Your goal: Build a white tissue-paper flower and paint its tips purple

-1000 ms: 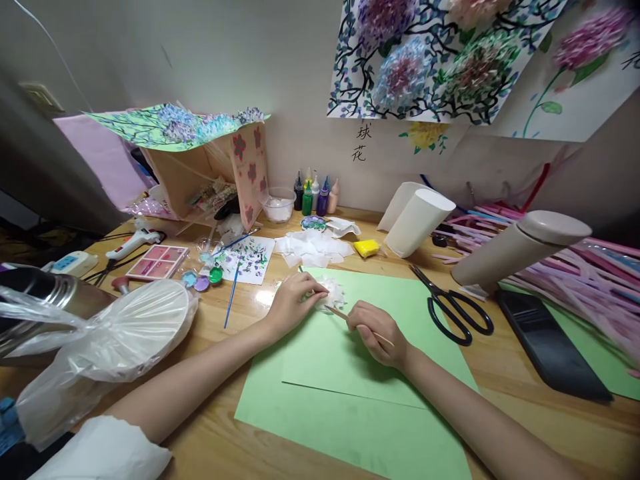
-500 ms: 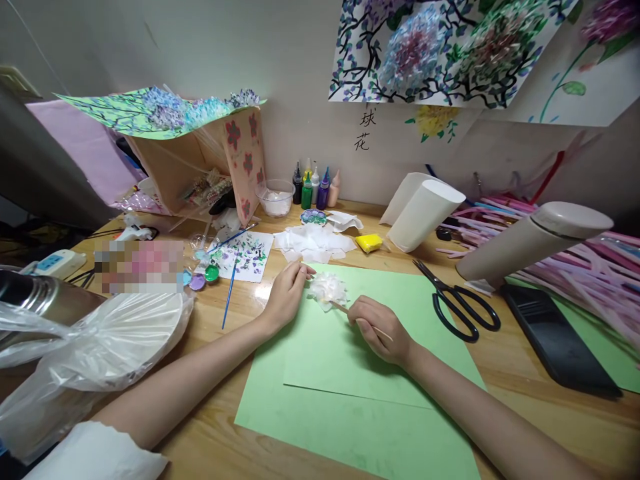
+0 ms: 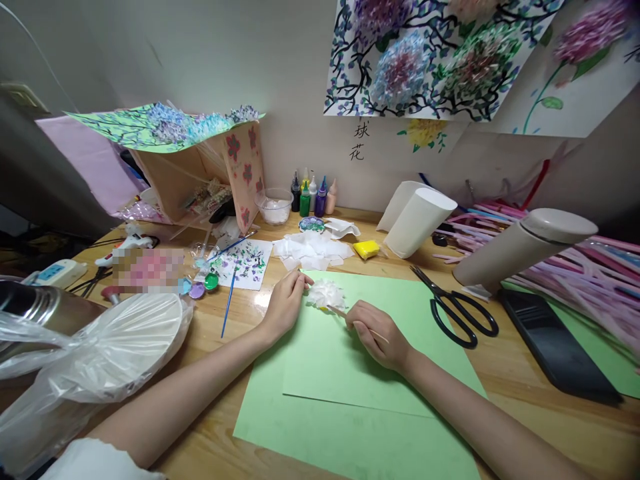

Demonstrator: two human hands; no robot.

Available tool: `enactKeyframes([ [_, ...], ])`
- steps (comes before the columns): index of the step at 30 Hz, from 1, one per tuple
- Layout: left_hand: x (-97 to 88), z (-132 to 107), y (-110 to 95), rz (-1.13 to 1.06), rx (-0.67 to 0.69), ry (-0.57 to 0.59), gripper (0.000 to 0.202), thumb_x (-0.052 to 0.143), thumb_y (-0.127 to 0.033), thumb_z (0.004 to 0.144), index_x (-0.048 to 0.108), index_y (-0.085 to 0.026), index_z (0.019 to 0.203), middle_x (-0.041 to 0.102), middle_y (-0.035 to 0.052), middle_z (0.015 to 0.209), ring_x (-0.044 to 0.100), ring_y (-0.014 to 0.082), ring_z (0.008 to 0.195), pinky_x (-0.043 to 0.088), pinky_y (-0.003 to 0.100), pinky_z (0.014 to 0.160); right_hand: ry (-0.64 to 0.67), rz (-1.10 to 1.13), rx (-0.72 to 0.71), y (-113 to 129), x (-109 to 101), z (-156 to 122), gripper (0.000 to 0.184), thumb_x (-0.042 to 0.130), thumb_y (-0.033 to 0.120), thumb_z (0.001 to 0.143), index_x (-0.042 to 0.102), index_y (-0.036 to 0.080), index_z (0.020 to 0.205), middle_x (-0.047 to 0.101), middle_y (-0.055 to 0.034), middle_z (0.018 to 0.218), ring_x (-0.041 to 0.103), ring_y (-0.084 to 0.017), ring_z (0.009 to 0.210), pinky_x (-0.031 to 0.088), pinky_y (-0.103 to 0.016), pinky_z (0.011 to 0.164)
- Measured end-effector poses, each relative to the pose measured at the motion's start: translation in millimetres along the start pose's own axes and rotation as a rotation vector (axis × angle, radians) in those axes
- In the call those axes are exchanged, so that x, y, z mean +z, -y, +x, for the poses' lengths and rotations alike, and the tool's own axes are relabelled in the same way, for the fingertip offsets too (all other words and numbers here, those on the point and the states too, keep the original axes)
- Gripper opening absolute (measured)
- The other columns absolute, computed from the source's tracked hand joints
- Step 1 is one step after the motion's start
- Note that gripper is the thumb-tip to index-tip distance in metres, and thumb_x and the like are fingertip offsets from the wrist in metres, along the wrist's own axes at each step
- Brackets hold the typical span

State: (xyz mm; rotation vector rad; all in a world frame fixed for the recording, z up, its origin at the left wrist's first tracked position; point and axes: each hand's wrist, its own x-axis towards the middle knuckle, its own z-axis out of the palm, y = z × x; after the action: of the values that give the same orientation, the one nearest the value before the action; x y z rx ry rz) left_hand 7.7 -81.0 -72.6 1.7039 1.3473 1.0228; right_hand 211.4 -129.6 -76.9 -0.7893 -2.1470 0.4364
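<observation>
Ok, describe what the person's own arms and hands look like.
The left hand and the right hand are bare: no gloves, rings or watch visible. A white sleeve ends above the left forearm; the right forearm is uncovered as far as shown.

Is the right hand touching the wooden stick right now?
Touching. The head view shows the right hand pinching the wooden stick: it passes through the fingers, one end poking out behind, the other reaching the white tissue flower.
</observation>
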Motion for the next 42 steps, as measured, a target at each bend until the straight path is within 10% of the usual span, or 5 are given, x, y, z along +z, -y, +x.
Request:
enactKeyframes([
  [13,-0.5,0,1,0.029,-0.007,0.016,0.032,0.031,-0.033,0.093,0.058,-0.019,0.081,0.059,0.0022,0.079,0.056,0.0168,0.081,0.039,0.028,0.074,-0.174,0.33,0.527,0,10,6,0.037,0.025,0.036,0.098,0.041,0.02,0.068,0.045,0.0,0.064,0.045,-0.014,0.06,0.037,-0.027,0.059],
  [21,-1.2,-1,1,0.064,0.018,-0.01,0.031,0.032,-0.031,0.093,0.058,-0.019,0.081,0.061,0.0025,0.081,0.057,0.0173,0.081,0.042,0.029,0.074,-0.15,0.181,0.328,3,8,3,0.037,0.027,0.03,0.097,0.046,0.02,0.067,0.048,-0.0015,0.065,0.047,-0.015,0.063,0.037,-0.028,0.062],
  [28,-20.8,16,14,0.532,0.052,-0.248,0.016,0.043,-0.024,0.087,0.057,-0.018,0.093,0.057,0.0083,0.096,0.053,0.0233,0.093,0.041,0.035,0.079,-0.247,0.19,0.221,2,7,-2,0.038,0.025,0.026,0.097,0.045,0.02,0.065,0.047,-0.001,0.061,0.044,-0.014,0.059,0.035,-0.028,0.058],
  [42,-25.7,25,18,0.547,0.179,-0.196,0.013,0.051,-0.028,0.086,0.056,-0.019,0.079,0.058,0.0047,0.085,0.053,0.0194,0.082,0.04,0.032,0.074,-0.319,0.226,0.223,2,5,-4,0.04,0.025,0.029,0.097,0.047,0.019,0.065,0.048,-0.0011,0.06,0.045,-0.014,0.057,0.035,-0.03,0.057],
])
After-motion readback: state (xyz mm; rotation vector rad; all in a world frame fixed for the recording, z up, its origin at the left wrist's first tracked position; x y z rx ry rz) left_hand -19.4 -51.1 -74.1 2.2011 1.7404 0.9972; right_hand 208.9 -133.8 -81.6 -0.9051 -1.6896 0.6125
